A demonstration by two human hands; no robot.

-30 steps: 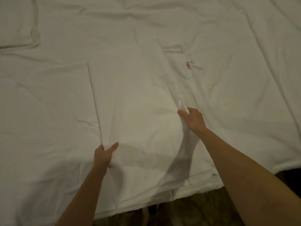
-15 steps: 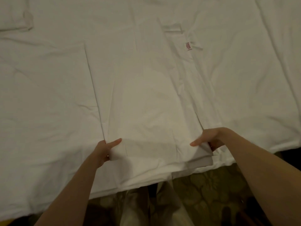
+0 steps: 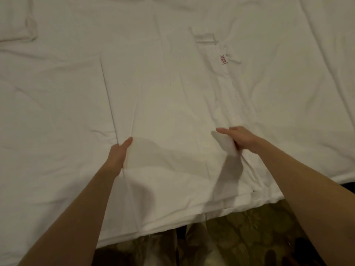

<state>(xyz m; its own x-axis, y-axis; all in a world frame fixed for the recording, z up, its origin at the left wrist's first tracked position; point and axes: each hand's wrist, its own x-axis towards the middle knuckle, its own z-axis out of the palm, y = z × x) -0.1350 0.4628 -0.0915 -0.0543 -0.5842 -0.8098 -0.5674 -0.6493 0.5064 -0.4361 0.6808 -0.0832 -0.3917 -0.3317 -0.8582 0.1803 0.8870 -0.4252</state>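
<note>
A white folded sheet (image 3: 165, 104) lies lengthwise on a white bed (image 3: 50, 104), with a small red-printed label (image 3: 222, 59) near its far right side. My left hand (image 3: 120, 152) pinches the sheet's near left corner, thumb on top. My right hand (image 3: 240, 138) grips the near right corner, which is lifted and curled over, thumb stretched out to the left. Between the two hands the near edge of the sheet is raised off the bed.
A white pillow (image 3: 15, 20) lies at the far left corner. The bed's near edge (image 3: 172, 225) runs across the bottom, with patterned olive carpet (image 3: 240, 237) below it. Wrinkled bedding (image 3: 297, 93) spreads out to the right.
My right hand slid from the sheet's right edge down to its near right corner. Both hands have lifted the near end and carried it away from me over the sheet.
</note>
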